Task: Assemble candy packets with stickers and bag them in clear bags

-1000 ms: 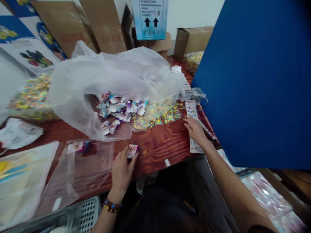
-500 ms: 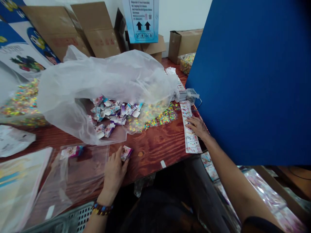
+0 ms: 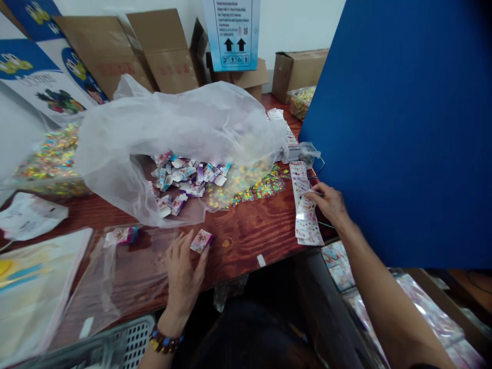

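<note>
A small pink and purple box [image 3: 201, 241] lies on the red-brown table beside the thumb and index finger of my left hand [image 3: 184, 274]. That hand rests there with its fingers apart. On the right, printed sticker strips [image 3: 308, 228] lie along the table's edge. My right hand [image 3: 329, 204] pinches part of a strip, which lifts slightly off the ones below. A sheer white bag [image 3: 180, 118] partly covers a heap of small boxes [image 3: 192, 177] and a spread of shiny colourful packets [image 3: 265, 187].
Cardboard boxes [image 3: 157, 56] stand along the back. A blue panel [image 3: 400, 133] rises at the right. Tubs of shiny packets [image 3: 54, 169] sit at left and far right. A clear plastic bag [image 3: 134, 277] with another small box [image 3: 122, 236] lies left, above a grey basket [image 3: 134, 341].
My right hand has gone from lying flat on the strips to pinching one and raising part of it. My left hand's fingers have spread slightly from the small box. The view has shifted a little.
</note>
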{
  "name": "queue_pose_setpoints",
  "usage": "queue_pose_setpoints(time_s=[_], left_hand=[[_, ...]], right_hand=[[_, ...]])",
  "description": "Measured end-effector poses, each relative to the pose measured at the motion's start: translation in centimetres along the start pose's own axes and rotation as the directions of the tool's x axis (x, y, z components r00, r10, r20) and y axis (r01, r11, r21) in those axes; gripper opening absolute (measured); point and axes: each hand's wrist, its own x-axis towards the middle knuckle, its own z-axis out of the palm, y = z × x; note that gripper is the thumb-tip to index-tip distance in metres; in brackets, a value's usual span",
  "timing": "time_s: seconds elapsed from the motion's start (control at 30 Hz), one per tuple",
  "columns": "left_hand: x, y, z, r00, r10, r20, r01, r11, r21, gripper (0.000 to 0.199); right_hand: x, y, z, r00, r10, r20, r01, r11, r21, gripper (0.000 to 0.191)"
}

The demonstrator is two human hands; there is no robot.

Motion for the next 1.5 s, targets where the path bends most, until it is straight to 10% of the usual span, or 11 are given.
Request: queue_pose_setpoints(time_s=[0.17, 0.27, 0.5, 0.67, 0.77, 0.97, 1.2, 1.37, 1.5], left_hand=[[2.2, 5.9, 0.1, 0.985, -0.001, 0.172, 0.066, 0.926, -0.373, 0.039], [2.9, 8.2, 0.6, 0.906, -0.001, 0.424, 0.265, 0.781, -0.565, 0.034], [2.0, 5.7, 2.1, 0.694, -0.343, 0.633, 0.719, 0.288, -0.632, 0.026], [2.1, 5.0, 2.0, 0.607, -0.404, 0.685, 0.721, -0.084, -0.688, 0.031], [2.0, 5.2, 1.6, 0.651, -0.329, 0.685, 0.715, -0.037, -0.698, 0.029], [1.1, 4.9, 1.6, 0.656, -0.195, 0.729, 0.753, 0.111, -0.648, 0.026], [0.3, 4.2, 1.7, 0.648, -0.187, 0.738, 0.757, 0.261, -0.599, 0.026], [0.0, 4.0, 2.4, 0.645, -0.300, 0.703, 0.764, 0.227, -0.604, 0.027], [0.0, 4.8, 2.7, 0.651, -0.337, 0.680, 0.741, 0.088, -0.666, 0.029]], right_hand=[[-0.2, -8.7, -1.0, 0.924, 0.010, 0.383, -0.207, 0.855, 0.475, 0.021], [-0.2, -11.8, 1.1, 0.891, -0.088, 0.445, -0.196, 0.810, 0.553, 0.022], [-5.0, -15.2, 5.6, 0.904, -0.239, 0.353, 0.066, 0.897, 0.437, 0.020], [-11.0, -16.6, 8.1, 0.752, -0.539, 0.380, 0.402, 0.832, 0.383, 0.033], [-11.8, -16.0, 8.6, 0.728, -0.570, 0.381, 0.425, 0.811, 0.401, 0.034], [-8.8, -14.8, 8.3, 0.927, -0.166, 0.337, -0.010, 0.886, 0.464, 0.021], [-7.3, -14.3, 10.6, 0.863, -0.053, 0.503, -0.280, 0.779, 0.562, 0.019], [-8.2, -13.8, 11.9, 0.682, -0.090, 0.726, -0.480, 0.693, 0.537, 0.025], [-9.5, -13.4, 13.2, 0.799, 0.041, 0.599, -0.384, 0.802, 0.457, 0.027]])
